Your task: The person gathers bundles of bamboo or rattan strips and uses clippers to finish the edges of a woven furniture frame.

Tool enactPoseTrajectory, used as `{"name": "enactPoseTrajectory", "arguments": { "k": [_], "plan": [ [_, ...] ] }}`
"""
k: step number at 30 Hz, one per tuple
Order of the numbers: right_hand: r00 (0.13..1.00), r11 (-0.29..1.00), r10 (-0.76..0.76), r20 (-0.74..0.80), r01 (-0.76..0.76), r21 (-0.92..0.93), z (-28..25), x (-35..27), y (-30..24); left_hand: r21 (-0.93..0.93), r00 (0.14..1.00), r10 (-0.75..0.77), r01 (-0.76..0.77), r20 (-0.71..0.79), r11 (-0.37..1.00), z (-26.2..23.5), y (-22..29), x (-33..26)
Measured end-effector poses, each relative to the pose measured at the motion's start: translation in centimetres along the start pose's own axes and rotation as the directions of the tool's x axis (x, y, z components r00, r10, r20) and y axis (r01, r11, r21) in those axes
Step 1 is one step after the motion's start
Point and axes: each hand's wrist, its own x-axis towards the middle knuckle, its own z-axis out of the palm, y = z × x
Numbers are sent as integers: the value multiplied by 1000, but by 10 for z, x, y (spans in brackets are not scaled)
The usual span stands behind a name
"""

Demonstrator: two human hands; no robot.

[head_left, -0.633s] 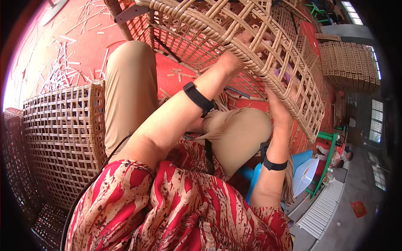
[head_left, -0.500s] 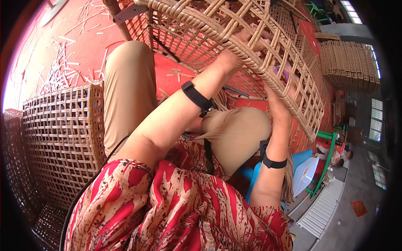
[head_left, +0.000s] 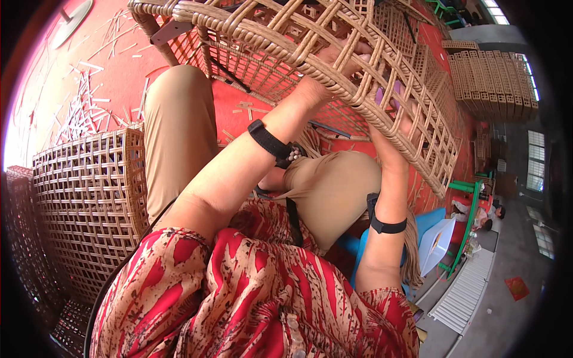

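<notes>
Above my knees leans a tan wicker frame [head_left: 358, 107] with an open lattice and a thick braided edge. My left hand [head_left: 341, 58] reaches behind the lattice, fingers bent in and closed at the strands, partly covered by the weave. To its right, my right hand [head_left: 410, 119] is closed behind the same lattice, its fingers mostly screened by strands. Beside it shows a small purple thing [head_left: 391, 93]; the weave hides too much of it to name it. Any loose strand between the fingers cannot be made out.
A woven wicker piece [head_left: 89, 203] stands at my left. Cut strips [head_left: 83, 110] litter the red floor [head_left: 128, 71]. At right are a strand bundle [head_left: 412, 250], a white bin [head_left: 436, 244], a green metal frame [head_left: 465, 227], stacked wicker panels [head_left: 492, 83] and another person [head_left: 480, 218].
The view has shifted slightly, so the wicker frame appears a little further left. Both hands remain behind the lattice; the purple thing shows slightly higher and more to the left.
</notes>
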Motion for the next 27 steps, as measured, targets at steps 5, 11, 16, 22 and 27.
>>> {"name": "enactPoseTrajectory", "arguments": {
  "k": [5,11,16,22,27],
  "plan": [
    [997,995,80,11,-80,59,4,-2,1,97,997,75,-78,29,992,-7,-4,4],
    [992,992,103,76,-107,58,8,2,0,346,960,260,-279,102,896,-16,-15,11],
    [981,968,193,16,-193,159,23,-8,8,546,953,275,-300,131,782,-17,-16,9],
    [991,998,18,134,-25,56,21,3,-3,732,879,392,-452,271,510,-14,-9,0],
    [912,939,267,311,-319,131,2,-24,3,485,962,238,-272,132,831,-5,-10,17]
  ]
}}
